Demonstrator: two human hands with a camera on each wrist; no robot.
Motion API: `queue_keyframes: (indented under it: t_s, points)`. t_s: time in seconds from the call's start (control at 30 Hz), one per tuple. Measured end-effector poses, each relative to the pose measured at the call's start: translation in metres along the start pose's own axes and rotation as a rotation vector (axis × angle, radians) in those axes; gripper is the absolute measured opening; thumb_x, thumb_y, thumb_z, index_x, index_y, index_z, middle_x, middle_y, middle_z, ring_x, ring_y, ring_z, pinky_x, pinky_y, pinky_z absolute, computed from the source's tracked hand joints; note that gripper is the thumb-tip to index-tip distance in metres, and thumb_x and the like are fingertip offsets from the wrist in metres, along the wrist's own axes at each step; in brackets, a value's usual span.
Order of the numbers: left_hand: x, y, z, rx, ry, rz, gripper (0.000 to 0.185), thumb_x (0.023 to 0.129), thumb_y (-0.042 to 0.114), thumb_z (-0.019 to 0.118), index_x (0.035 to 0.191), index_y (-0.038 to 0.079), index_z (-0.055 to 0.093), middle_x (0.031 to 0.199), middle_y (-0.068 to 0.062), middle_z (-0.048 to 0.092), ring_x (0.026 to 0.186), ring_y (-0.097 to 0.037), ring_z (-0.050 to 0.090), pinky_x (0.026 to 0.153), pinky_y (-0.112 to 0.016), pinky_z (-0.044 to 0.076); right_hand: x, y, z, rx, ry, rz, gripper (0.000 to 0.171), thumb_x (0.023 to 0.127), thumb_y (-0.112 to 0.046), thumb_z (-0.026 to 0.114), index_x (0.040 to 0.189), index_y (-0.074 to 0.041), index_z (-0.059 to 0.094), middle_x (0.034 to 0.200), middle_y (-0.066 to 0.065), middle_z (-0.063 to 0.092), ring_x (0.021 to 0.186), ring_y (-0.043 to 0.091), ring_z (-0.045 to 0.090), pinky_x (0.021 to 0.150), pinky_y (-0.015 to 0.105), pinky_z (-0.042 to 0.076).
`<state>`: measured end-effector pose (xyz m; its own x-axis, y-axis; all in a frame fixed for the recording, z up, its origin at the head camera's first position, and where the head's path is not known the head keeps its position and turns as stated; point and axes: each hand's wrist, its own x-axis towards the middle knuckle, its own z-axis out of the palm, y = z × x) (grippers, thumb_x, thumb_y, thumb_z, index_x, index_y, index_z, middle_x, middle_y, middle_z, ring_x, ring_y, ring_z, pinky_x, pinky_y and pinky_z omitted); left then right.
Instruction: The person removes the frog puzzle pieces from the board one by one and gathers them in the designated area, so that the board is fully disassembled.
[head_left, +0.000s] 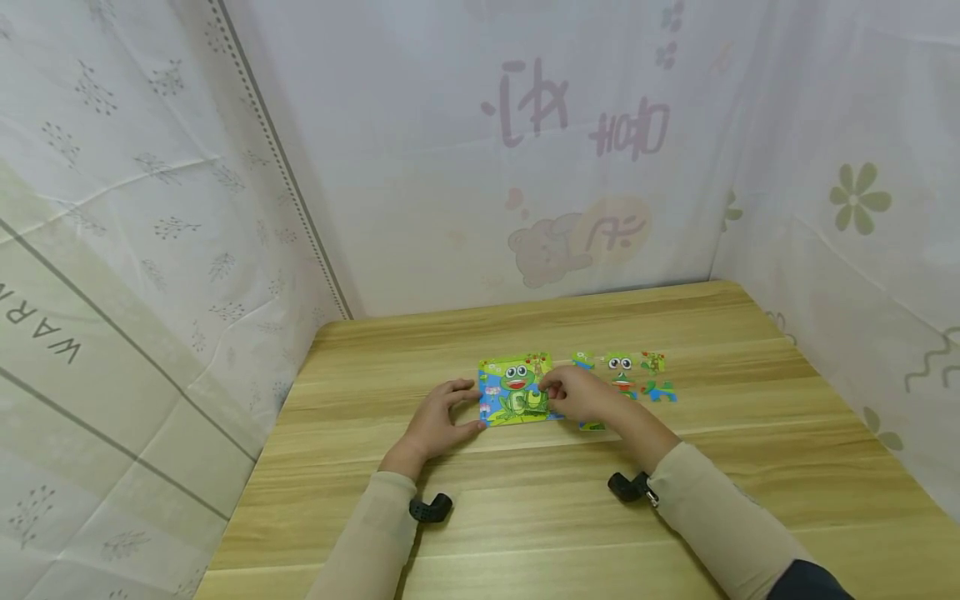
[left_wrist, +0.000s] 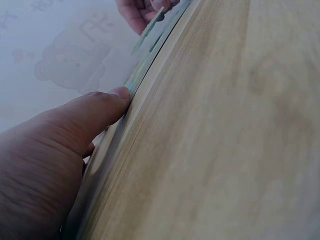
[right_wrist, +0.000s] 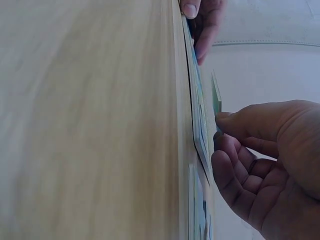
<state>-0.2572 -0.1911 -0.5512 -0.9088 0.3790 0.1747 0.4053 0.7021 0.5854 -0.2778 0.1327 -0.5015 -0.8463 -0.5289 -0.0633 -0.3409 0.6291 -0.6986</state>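
Risk: piece (right_wrist: 216, 102) pinched in my right hand (head_left: 581, 398) may snag; puzzle board (head_left: 516, 390) could skid despite left hand (head_left: 442, 419) bracing edge with straight fingers

Puzzle board (head_left: 514, 392): blue border, green frog, red mouth. Loose pieces (head_left: 626, 377): green, blue. Table (head_left: 525, 517): light wood grain. Sleeves (head_left: 720, 508): beige. Curtains (head_left: 420, 167): white, faded bear, flower prints.
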Motion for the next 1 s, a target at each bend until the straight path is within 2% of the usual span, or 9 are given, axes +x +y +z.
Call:
queue_keyframes:
  t_s: [0.43, 0.6, 0.77, 1.0]
  points:
    - [0.0, 0.0, 0.0, 0.018, 0.007, 0.012, 0.055, 0.088, 0.045, 0.083, 0.136, 0.024, 0.069, 0.155, 0.003, 0.05, 0.148, -0.025, 0.041, 0.12, -0.05, 0.036, -0.021, 0.015, -0.017, 0.014, 0.05, 0.029, 0.028, 0.097, -0.005, 0.069, 0.125, -0.005, 0.069, 0.1, 0.0, 0.063, 0.09, 0.017, 0.059, 0.077, 0.03, 0.055]
    - [0.0, 0.0, 0.0, 0.025, 0.01, 0.015, 0.055, 0.088, 0.045, 0.084, 0.136, 0.024, 0.069, 0.155, 0.004, 0.051, 0.147, -0.025, 0.042, 0.12, -0.051, 0.037, -0.029, 0.021, -0.025, 0.01, 0.072, 0.013, 0.026, 0.096, -0.005, 0.071, 0.122, -0.005, 0.07, 0.098, 0.0, 0.064, 0.089, 0.017, 0.059, 0.074, 0.029, 0.056]
    - [0.0, 0.0, 0.0, 0.018, 0.014, 0.015, 0.055, 0.088, 0.045, 0.084, 0.136, 0.024, 0.07, 0.154, 0.004, 0.051, 0.147, -0.025, 0.042, 0.12, -0.051, 0.037, -0.037, 0.028, -0.03, 0.024, 0.092, 0.009, 0.027, 0.095, -0.004, 0.073, 0.122, -0.004, 0.069, 0.099, 0.0, 0.064, 0.091, 0.018, 0.059, 0.077, 0.029, 0.056]
    - [0.0, 0.001, 0.0, 0.019, 0.012, 0.013, 0.055, 0.088, 0.045, 0.084, 0.136, 0.024, 0.069, 0.155, 0.004, 0.051, 0.147, -0.025, 0.042, 0.12, -0.051, 0.037, -0.05, 0.037, -0.038, -0.008, 0.119, 0.029, 0.025, 0.094, -0.005, 0.075, 0.118, -0.008, 0.07, 0.098, 0.0, 0.064, 0.09, 0.018, 0.059, 0.078, 0.03, 0.056]
